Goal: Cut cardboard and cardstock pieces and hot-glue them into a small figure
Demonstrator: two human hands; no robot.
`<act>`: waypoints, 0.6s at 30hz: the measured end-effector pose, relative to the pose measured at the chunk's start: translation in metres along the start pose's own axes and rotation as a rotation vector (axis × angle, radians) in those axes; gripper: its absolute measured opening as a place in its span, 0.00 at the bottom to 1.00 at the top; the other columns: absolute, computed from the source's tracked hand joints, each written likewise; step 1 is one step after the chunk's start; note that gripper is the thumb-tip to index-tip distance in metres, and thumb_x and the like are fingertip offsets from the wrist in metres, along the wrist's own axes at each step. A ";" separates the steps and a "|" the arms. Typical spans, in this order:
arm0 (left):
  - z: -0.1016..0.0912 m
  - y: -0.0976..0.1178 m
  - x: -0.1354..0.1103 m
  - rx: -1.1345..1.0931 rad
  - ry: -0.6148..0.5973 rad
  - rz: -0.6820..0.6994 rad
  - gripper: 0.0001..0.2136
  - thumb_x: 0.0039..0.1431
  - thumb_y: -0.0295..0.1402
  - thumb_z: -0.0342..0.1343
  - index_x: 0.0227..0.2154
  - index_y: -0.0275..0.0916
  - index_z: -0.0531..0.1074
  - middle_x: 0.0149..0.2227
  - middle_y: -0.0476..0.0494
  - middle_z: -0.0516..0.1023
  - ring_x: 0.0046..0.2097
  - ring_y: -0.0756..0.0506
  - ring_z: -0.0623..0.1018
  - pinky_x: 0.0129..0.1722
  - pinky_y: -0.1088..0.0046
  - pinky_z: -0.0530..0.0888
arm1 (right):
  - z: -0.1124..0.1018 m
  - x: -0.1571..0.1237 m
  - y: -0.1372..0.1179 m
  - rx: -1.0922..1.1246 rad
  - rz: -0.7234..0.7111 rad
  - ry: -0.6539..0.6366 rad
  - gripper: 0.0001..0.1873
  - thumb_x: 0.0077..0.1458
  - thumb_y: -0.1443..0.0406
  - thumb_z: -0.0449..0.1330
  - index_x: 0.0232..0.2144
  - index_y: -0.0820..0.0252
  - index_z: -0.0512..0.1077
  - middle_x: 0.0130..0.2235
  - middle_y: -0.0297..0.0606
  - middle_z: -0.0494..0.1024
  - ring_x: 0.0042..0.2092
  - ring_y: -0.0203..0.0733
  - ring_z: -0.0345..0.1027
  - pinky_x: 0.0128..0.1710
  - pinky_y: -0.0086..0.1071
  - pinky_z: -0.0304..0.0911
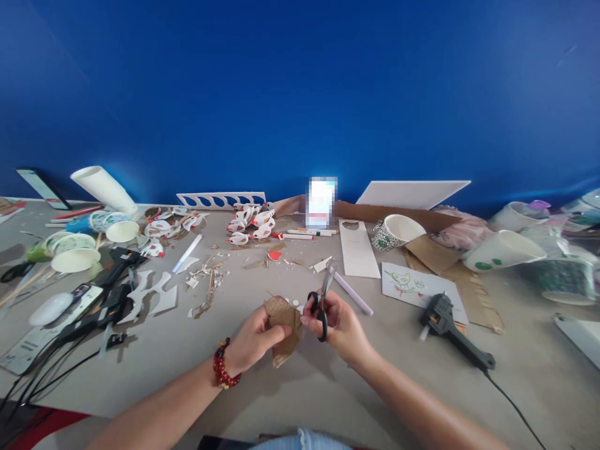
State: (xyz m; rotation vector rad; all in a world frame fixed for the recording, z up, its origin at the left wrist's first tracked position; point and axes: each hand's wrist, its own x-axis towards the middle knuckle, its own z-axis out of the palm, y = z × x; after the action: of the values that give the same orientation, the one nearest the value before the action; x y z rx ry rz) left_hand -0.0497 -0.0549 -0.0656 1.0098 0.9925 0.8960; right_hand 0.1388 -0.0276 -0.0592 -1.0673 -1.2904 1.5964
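Backdrop: blue wall (pixel 300 94) behind a grey table (pixel 164 350).
Cardboard piece (pixel 287 312): I see it between the hands, its long axis running roughly away from the body.
Left hand (pixel 252 344): grips it from the left, thumb on top.
Right hand (pixel 344 325): holds black-handled scissors (pixel 325 284), fingertips just beside the cardboard's right edge; I can't tell whether they touch.
Blades: angled toward the wall, not across the cardboard.
Room: pale stick (pixel 354 292) just past the right hand; glue gun (pixel 440 315) well apart, farther right.
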 end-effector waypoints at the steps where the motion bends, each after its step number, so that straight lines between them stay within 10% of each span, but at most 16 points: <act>1: 0.000 -0.001 0.000 -0.002 -0.001 -0.005 0.09 0.51 0.34 0.61 0.32 0.36 0.70 0.29 0.50 0.68 0.31 0.50 0.68 0.32 0.77 0.66 | -0.001 0.000 0.001 -0.002 0.001 -0.002 0.17 0.41 0.63 0.72 0.30 0.59 0.67 0.29 0.31 0.72 0.30 0.35 0.64 0.30 0.27 0.60; 18: -0.001 -0.014 0.000 -0.049 0.010 -0.052 0.08 0.52 0.34 0.61 0.31 0.36 0.72 0.30 0.49 0.71 0.34 0.49 0.69 0.36 0.76 0.69 | -0.001 0.000 0.007 -0.153 -0.077 -0.016 0.09 0.48 0.66 0.66 0.31 0.58 0.68 0.30 0.33 0.73 0.31 0.37 0.65 0.31 0.29 0.62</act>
State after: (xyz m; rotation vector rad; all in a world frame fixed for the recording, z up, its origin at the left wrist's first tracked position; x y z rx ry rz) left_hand -0.0485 -0.0588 -0.0791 0.9347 0.9966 0.8788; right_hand 0.1396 -0.0288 -0.0662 -1.0855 -1.4657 1.4708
